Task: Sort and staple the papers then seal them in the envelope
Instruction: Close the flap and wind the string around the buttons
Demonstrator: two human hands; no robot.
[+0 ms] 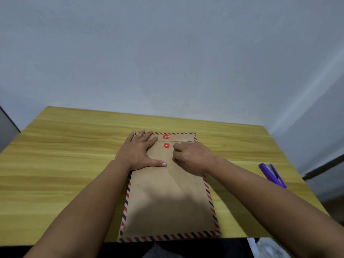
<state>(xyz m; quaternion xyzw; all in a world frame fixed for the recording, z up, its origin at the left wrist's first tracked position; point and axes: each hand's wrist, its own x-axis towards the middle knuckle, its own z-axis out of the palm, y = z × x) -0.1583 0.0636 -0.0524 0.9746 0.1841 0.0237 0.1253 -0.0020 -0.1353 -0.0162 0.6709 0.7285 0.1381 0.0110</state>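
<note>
At the bottom edge of the frame, two bare forearms reach up and inward from the lower corners over a yellow wood-grain tabletop (61,164). Between them, in the lower middle of the frame, a brown envelope (167,205) with a red-and-blue striped border lies flat on the tabletop, its near end just reaching the tabletop's front edge and its flap end pointing toward the top of the frame. The flap is folded down.

Above the envelope's middle, the left hand (138,152) lies flat on the envelope's upper left part, fingers straight and spread, thumb stretched out toward the centre, pressing the paper down. Just to its right, the right hand (191,157) rests on the envelope's upper right part with its fingers curled under; whether they pinch anything is hidden by the hand itself. A thin string (183,141) runs along the flap's edge just above this hand.

Between the two hands, near the top of the envelope, sit two red round buttons: the lower button (166,145) on the envelope body and the upper button (165,137) on the flap, one directly above the other.

At the right of the frame, near the tabletop's right edge and well apart from the envelope, lies a purple stapler (272,175).

Beyond the tabletop, a plain pale wall (167,53) fills the upper half of the frame.
</note>
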